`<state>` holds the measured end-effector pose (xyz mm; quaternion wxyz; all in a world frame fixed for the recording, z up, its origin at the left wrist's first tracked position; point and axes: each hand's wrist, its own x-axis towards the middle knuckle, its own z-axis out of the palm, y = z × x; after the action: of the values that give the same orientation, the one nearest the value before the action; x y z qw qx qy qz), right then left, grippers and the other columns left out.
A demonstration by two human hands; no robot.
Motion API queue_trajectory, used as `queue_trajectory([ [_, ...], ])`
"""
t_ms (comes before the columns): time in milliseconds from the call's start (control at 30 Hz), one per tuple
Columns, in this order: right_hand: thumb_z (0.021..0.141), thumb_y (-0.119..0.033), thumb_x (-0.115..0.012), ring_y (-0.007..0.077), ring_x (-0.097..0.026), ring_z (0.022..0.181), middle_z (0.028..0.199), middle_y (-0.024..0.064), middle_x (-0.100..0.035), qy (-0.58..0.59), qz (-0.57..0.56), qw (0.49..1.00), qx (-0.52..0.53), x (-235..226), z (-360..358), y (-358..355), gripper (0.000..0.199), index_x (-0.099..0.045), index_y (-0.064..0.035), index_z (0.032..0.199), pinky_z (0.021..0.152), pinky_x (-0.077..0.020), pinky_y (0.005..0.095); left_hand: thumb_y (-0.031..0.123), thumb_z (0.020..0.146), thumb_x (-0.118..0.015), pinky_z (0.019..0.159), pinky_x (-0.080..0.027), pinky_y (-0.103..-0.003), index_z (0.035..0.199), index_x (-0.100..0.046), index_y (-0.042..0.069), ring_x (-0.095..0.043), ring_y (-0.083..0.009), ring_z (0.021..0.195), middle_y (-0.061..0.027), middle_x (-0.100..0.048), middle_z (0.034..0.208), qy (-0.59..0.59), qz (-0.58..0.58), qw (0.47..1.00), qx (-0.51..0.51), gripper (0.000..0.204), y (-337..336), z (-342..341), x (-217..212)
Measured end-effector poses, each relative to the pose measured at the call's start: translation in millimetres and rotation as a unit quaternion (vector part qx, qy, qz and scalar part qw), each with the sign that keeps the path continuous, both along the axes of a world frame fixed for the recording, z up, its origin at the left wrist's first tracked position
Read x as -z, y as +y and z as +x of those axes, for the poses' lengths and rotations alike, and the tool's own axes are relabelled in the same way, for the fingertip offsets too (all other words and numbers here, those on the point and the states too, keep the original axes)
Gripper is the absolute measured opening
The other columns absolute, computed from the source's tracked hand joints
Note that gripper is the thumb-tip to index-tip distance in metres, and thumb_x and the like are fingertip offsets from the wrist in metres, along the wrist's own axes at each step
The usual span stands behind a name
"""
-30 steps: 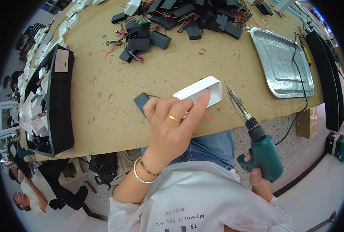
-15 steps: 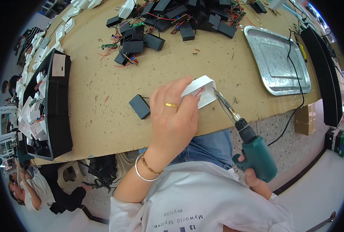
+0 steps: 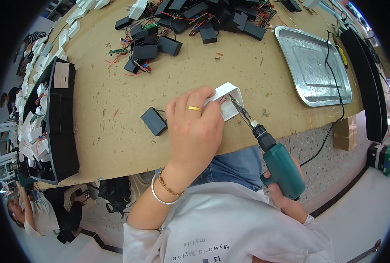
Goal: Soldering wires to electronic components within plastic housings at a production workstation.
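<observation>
My left hand [image 3: 195,125] is closed on a white plastic housing [image 3: 228,89] with an open side, held just above the table near its front edge. Thin red wires [image 3: 222,100] show inside it, partly hidden by my fingers. My right hand [image 3: 286,195] grips a green pistol-grip power tool [image 3: 284,171] with a black collar and a slim metal shaft. The shaft's tip reaches into the housing's open side; whether it touches anything there I cannot tell. Left of my left hand lies a black box [image 3: 153,122] with a dark lead.
Black boxes [image 3: 144,51] with wires and circuit boards are heaped at the back. A metal tray [image 3: 308,74] lies right, crossed by a black cable [image 3: 333,76]. A black bin [image 3: 63,127] of white parts stands left. Another person [image 3: 39,210] sits at lower left.
The power tool has moved left and up, bringing its tip from the housing's edge into its open side. The left hand keeps its hold, and the whole view has shifted slightly.
</observation>
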<state>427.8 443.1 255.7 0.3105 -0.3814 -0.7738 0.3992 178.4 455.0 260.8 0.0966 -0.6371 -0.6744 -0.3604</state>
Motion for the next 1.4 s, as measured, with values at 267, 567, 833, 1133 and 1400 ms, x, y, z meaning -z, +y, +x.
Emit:
queue_trajectory([
  [267, 0.085, -0.037, -0.066, 0.0333, -0.063, 0.092, 0.096, 0.0179, -0.064, 0.025, -0.010, 1.000, 0.005, -1, -9, 4, 0.038, -0.063, 0.0010, 0.086, 0.068, -0.0521, 0.0360, 0.001, 0.069, -0.065, 0.081, -0.040, -0.039, 0.072, -0.054, 0.003, -0.056, -0.0259, 0.094, -0.0057, -0.058, 0.104, -0.008, -0.012, 1.000, 0.006, 0.012, 1, -1, 0],
  [567, 0.085, -0.034, -0.067, 0.0335, -0.063, 0.091, 0.085, 0.0126, -0.064, 0.016, -0.022, 1.000, -0.003, 5, -6, 6, 0.033, -0.063, -0.0017, 0.081, 0.066, -0.0514, 0.0360, -0.002, 0.068, -0.069, 0.080, -0.042, -0.037, 0.072, -0.057, 0.005, -0.056, -0.0256, 0.090, -0.0057, -0.061, 0.101, -0.014, -0.013, 1.000, 0.002, 0.014, 1, -1, -4],
  [833, 0.083, -0.034, -0.068, 0.0346, -0.063, 0.090, 0.082, 0.0107, -0.064, -0.009, -0.024, 1.000, -0.003, 13, 4, 3, 0.030, -0.064, -0.0040, 0.077, 0.069, -0.0509, 0.0390, -0.001, 0.068, -0.067, 0.081, -0.041, -0.038, 0.073, -0.055, 0.004, -0.056, -0.0258, 0.093, -0.0059, -0.059, 0.103, -0.019, -0.007, 1.000, 0.009, 0.013, 1, -1, -2],
  [1133, 0.085, -0.036, -0.067, 0.0360, -0.063, 0.092, 0.087, 0.0134, -0.065, 0.009, -0.027, 1.000, 0.000, 7, 3, 2, 0.033, -0.064, -0.0040, 0.077, 0.070, -0.0515, 0.0396, -0.002, 0.068, -0.069, 0.081, -0.042, -0.038, 0.072, -0.057, 0.004, -0.056, -0.0257, 0.090, -0.0059, -0.061, 0.101, -0.020, -0.009, 1.000, 0.008, 0.014, 2, -1, -5],
  [1400, 0.083, -0.033, -0.068, 0.0341, -0.063, 0.090, 0.084, 0.0112, -0.064, -0.003, -0.033, 0.999, 0.005, 8, 2, 2, 0.030, -0.064, -0.0041, 0.079, 0.068, -0.0511, 0.0388, -0.001, 0.070, -0.070, 0.080, -0.042, -0.037, 0.071, -0.057, 0.004, -0.057, -0.0256, 0.089, -0.0061, -0.061, 0.100, -0.029, -0.005, 1.000, 0.007, 0.014, 2, -1, -3],
])
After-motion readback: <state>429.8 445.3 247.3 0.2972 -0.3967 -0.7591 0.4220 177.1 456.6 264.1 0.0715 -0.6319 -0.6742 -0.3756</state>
